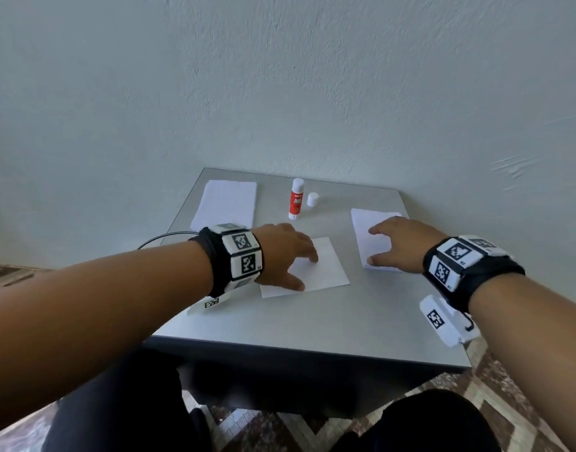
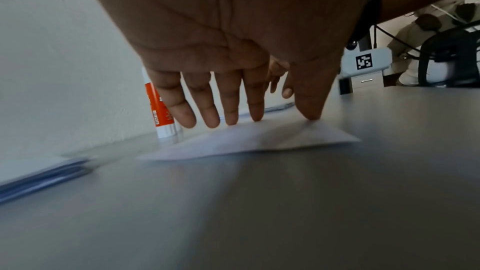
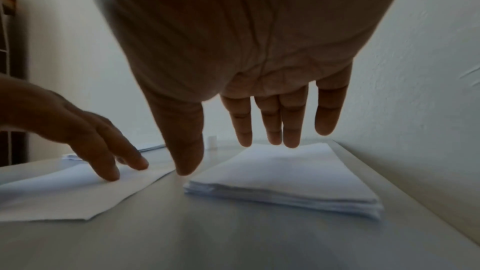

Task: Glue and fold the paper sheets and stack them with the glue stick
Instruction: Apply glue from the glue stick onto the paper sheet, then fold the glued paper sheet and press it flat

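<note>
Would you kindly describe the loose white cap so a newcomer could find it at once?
Start at the grey table and look toward its far edge by the wall. There the glue stick stands upright, and the cap sits just right of it: small, plain white, much shorter, without the orange label.

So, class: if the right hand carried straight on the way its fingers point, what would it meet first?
The right hand points down and forward over the paper stack; its fingers would probably land on the top sheet first. Exact height above it is unclear.

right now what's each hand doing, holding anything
Left hand: open, fingers pressing the single sheet.
Right hand: open over the stack, holding nothing.
</note>
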